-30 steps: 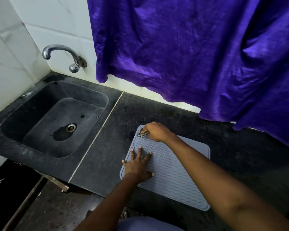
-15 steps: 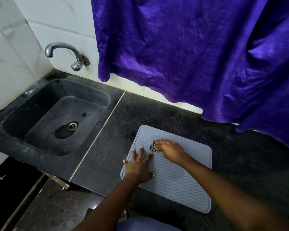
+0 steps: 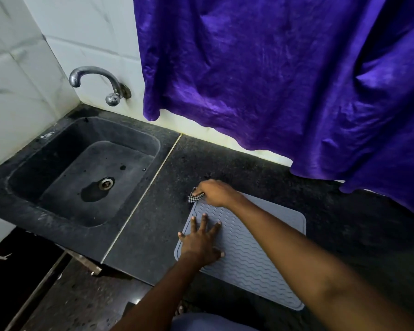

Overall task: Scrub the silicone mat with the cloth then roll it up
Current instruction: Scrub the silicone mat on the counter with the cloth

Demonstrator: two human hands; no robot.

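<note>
Silicone mat: laid flat on countertop.
Left hand: spread, pressed on mat.
Right hand: checked cloth is pinched.
Change: cloth is swept back from centre to 11 o'clock corner; scrubbing is judged unfinished.

- Mat lies flat on counter.
- Sink sits in the counter at mat's 10 o'clock, with drain in its floor.
- Tap on wall at sink's 12 o'clock.
- Curtain hangs behind counter, at mat's 12 o'clock.
- Left hand flat on mat's 9 o'clock edge.
- Right hand holds cloth at mat's 11 o'clock corner.
</note>
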